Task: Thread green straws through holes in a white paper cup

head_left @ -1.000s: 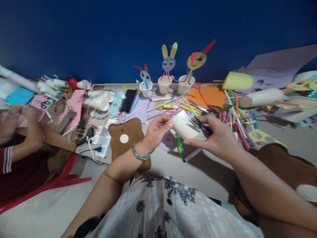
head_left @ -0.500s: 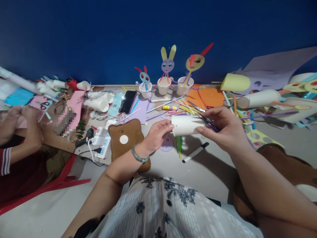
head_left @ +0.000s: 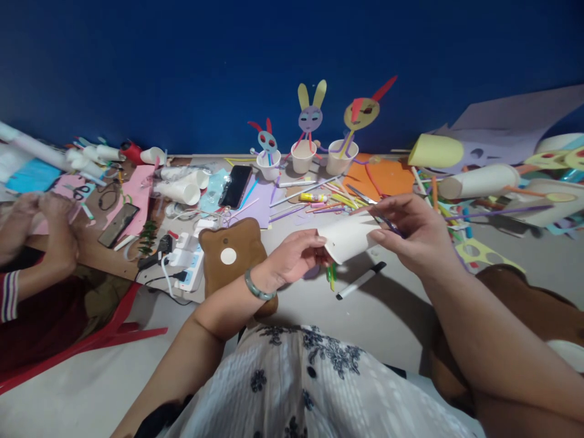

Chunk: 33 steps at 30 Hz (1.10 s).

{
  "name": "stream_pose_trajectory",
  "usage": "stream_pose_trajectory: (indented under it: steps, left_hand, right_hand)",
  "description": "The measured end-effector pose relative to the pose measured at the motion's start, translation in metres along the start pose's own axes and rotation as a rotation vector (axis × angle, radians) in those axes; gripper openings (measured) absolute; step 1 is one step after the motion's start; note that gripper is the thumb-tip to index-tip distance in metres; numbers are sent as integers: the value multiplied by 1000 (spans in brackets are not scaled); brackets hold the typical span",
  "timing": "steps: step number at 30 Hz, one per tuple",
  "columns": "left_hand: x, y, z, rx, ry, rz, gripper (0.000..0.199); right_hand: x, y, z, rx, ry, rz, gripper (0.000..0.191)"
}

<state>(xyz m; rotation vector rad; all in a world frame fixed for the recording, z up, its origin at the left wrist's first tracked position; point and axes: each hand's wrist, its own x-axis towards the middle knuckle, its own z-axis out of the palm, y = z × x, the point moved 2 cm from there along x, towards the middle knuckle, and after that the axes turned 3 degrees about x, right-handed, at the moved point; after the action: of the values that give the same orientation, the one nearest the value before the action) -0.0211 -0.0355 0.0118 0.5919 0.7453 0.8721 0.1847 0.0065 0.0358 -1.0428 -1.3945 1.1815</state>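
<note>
The left hand (head_left: 298, 254), with a bangle (head_left: 260, 286) round its wrist, pinches one end of a curved piece of white paper (head_left: 349, 240), thumb on top and fingers underneath. A small dark mark shows on the paper near that thumb. The right hand (head_left: 413, 234) has its grip closed around a pair of dark-handled scissors (head_left: 390, 226) at the paper's other end, its thumb against the paper's edge. The fingers cover much of the tool, so from here I can't tell how far the blades are parted.

The white paper is held up between the two hands, above the desk (head_left: 305, 301) and in front of the person. Below it, a black-and-white marker (head_left: 360, 281) lies slantwise, with some green strips (head_left: 331, 277) near its left end.

Beyond the hands I see a yellow glue stick (head_left: 312, 198) among scattered coloured sticks, and a sheet of orange paper (head_left: 383, 176) to the right. Three paper cups stand in a row near the blue wall (head_left: 182, 73), each with a paper-faced figure rising out of it; the middle figure (head_left: 310, 118) has tall yellow ears. A black phone (head_left: 236, 187) lies to their left, and nearer the person a brown cushion (head_left: 232, 243) rests beside a white power strip (head_left: 196, 267). Farther left, another person's hands (head_left: 57, 210) are close together over the desk.
</note>
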Motion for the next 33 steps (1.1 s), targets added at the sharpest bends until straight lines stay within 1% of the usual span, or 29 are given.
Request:
stream_pose_trajectory:
  steps: [7,9,12,15,18,20,24,28,33]
  left_hand:
    - [-4,3,3,48,-77,-48,39]
    - [-4,3,3,45,-81,-46,43]
    - [-4,0,2,31,-66,-41,48]
    - [-2,-2,0,25,-35,-28,47]
    - [-2,-2,0,23,-7,-6,46]
    - [-3,-2,1,23,3,3,47]
    - [-3,-2,3,26,10,-2,49]
    - [-1,-3,3,20,19,-1,49]
    - [4,-5,2,1,-5,6,51]
  right_hand:
    - [-1,-2,0,45,1,23,56]
    - [0,0,0,51,6,21,55]
    - [0,4,1,55,10,11,51]
    - [-1,5,3,62,34,3,47]
    - [-3,4,5,10,62,-11,44]
    - [-4,3,6,-23,54,-2,44]
    - [-4,4,9,-70,20,12,47]
    - [-3,6,10,-136,-6,-13,42]
    - [-3,5,7,-141,45,-29,35]
